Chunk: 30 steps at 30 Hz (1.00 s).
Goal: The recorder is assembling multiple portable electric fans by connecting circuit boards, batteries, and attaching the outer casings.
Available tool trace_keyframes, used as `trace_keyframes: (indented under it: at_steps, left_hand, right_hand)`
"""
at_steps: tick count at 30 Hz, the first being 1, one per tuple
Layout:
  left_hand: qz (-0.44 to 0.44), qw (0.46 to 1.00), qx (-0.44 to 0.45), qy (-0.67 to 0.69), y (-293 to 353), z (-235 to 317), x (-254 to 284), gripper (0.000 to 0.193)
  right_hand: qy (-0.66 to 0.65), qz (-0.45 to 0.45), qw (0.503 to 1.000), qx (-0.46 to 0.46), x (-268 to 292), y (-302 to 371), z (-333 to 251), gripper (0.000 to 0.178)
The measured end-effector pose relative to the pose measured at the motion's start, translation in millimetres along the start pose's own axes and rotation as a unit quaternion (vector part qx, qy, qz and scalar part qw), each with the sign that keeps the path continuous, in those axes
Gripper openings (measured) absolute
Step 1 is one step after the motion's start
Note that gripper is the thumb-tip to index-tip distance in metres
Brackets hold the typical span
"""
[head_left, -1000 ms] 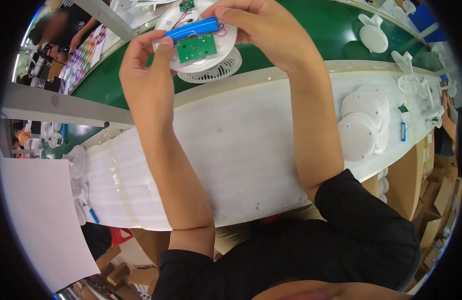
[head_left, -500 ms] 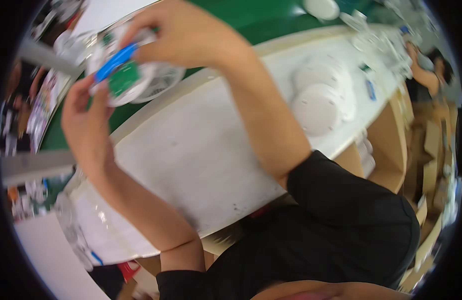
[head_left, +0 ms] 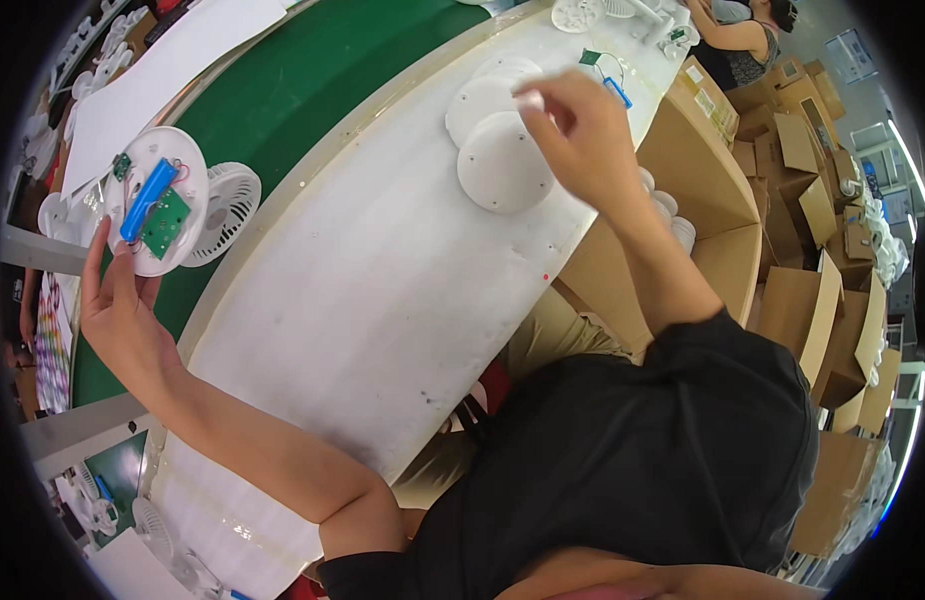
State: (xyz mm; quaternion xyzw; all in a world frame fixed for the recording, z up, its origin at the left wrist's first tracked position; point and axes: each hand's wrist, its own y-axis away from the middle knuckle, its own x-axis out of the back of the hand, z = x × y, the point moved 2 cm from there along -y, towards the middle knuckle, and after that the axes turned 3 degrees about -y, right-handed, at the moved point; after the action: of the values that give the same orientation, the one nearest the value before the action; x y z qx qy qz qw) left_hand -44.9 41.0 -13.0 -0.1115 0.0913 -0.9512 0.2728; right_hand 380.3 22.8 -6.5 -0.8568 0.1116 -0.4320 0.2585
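My left hand [head_left: 128,310] is closed on the lower edge of a round white plastic base [head_left: 191,165]. Inside the base lie a blue cylindrical battery [head_left: 149,200] and a green circuit board [head_left: 166,224], with thin wires. A white slotted fan grille [head_left: 223,213] shows behind the base; whether they are joined cannot be told. My right hand [head_left: 583,140] hovers at the white discs [head_left: 506,165], fingers curled and slightly blurred. Thumb and index finger meet around something small and whitish that I cannot make out.
A white worktable [head_left: 313,300] curves beside a green surface [head_left: 253,90]. Near the discs are a blue battery [head_left: 618,92] and a small green board [head_left: 590,58]. Cardboard boxes [head_left: 718,270] stand at the right. Another person [head_left: 738,40] works at the far right.
My right hand has left the battery and base and swung right to the discs. My left hand keeps hold of the base, now lower and further left. The view has turned.
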Motion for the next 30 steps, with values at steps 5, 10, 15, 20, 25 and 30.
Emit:
trace_keyframes:
  at_steps: [5,10,15,20,25,30]
  left_hand:
    - [-0.013,1.0,0.007,0.016,8.7,12.3,-14.0,0.038]
    - [-0.047,0.998,0.044,0.024,17.5,24.1,-21.1,0.041]
    - [-0.125,0.988,0.071,0.046,20.5,23.3,-24.4,0.042]
    - [-0.18,0.98,0.079,0.045,24.9,25.4,-28.1,0.037]
    - [-0.165,0.981,0.073,0.073,31.6,37.9,-38.7,0.032]
    - [-0.146,0.983,0.085,0.07,29.6,39.7,-43.2,0.03]
  right_hand:
    - [0.122,0.04,0.992,0.009,-7.6,58.9,31.7,0.032]
    - [0.132,0.066,0.983,0.109,-15.5,59.8,11.8,0.041]
    - [-0.098,-0.149,0.983,-0.05,-43.8,54.2,-17.3,0.048]
    - [-0.418,-0.112,0.896,-0.094,-63.0,-9.1,-54.5,0.048]
    - [-0.676,-0.132,0.717,-0.105,-103.1,-80.2,-115.8,0.04]
    - [-0.612,-0.102,0.76,-0.192,-141.6,-93.3,-139.7,0.034]
